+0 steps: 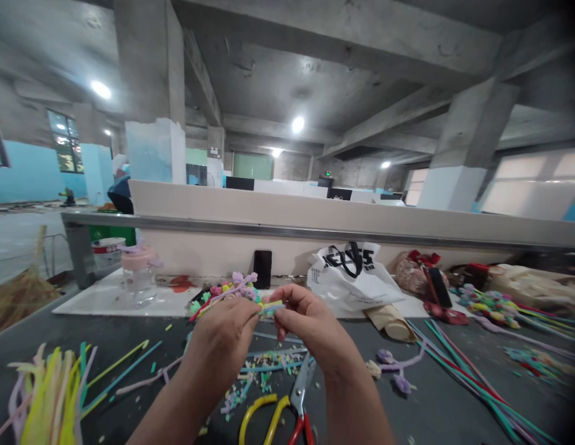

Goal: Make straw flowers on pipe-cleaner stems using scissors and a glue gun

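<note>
Over the matte dark-grey counter [430, 411], I see the left hand [225, 326] and right hand [310, 322] nearly together, each narrowed to a pinch on a short bundle of yellow and pale-blue fuzzy stems [272, 306] between them. I'd hold it lightly, ends level, so the soft pile isn't crushed. Pastel fuzzy clippings [268, 364] litter the surface beside red-handled metal scissors [302, 389]. Beyond a cream-coloured flat partition [250, 207] stretches a raw concrete room with blue-painted lower walls [25, 170].
</note>
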A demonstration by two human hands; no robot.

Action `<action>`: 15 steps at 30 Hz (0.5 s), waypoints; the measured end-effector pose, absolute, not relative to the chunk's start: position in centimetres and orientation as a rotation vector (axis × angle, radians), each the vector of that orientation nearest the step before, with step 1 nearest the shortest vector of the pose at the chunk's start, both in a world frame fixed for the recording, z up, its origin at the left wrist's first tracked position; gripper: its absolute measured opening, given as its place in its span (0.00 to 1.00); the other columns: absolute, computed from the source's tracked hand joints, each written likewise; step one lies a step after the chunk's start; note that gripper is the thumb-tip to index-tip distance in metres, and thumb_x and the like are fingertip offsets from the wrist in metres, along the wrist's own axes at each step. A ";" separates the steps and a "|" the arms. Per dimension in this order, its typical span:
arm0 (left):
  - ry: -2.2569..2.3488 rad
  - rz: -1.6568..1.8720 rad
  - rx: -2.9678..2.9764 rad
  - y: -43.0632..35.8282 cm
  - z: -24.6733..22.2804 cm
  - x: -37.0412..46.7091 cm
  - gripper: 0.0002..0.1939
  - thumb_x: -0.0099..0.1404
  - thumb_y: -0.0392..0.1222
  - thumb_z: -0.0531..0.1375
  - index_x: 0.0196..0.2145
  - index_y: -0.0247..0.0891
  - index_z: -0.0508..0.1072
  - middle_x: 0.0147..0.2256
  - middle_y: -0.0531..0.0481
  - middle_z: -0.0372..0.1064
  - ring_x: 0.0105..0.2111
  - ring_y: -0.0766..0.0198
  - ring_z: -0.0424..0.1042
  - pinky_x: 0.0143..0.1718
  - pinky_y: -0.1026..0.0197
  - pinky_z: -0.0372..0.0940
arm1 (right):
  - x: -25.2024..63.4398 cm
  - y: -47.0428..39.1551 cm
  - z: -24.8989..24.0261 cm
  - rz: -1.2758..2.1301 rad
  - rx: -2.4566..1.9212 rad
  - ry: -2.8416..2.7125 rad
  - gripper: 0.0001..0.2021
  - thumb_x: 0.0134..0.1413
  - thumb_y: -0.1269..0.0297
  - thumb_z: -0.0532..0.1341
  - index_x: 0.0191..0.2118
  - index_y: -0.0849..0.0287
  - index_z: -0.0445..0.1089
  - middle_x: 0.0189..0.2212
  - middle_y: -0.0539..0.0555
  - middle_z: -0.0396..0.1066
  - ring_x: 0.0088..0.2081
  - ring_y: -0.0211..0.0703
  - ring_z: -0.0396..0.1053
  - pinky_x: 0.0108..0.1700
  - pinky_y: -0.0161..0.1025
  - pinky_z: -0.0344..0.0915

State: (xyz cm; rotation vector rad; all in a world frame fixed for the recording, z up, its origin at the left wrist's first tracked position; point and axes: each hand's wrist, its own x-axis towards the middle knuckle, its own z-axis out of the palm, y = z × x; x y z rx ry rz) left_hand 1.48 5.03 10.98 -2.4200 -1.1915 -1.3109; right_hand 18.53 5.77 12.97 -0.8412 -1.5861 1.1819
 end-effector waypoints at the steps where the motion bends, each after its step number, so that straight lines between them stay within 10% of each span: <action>1: -1.179 -1.331 -2.430 5.1 10.9 1.4 0.08 0.61 0.34 0.52 0.36 0.39 0.70 0.34 0.48 0.72 0.36 0.59 0.70 0.38 0.55 0.64 | 18.5 5.8 12.9 1.179 -0.837 -1.582 0.07 0.47 0.70 0.59 0.35 0.59 0.65 0.20 0.45 0.63 0.21 0.32 0.62 0.26 0.33 0.61; 15: -1.273 -1.557 -2.562 4.7 11.7 1.9 0.06 0.57 0.36 0.56 0.35 0.40 0.67 0.32 0.53 0.71 0.33 0.64 0.71 0.33 0.61 0.65 | 17.9 5.3 13.4 1.182 -0.810 -1.575 0.05 0.45 0.71 0.59 0.32 0.60 0.63 0.20 0.45 0.63 0.21 0.31 0.62 0.26 0.32 0.60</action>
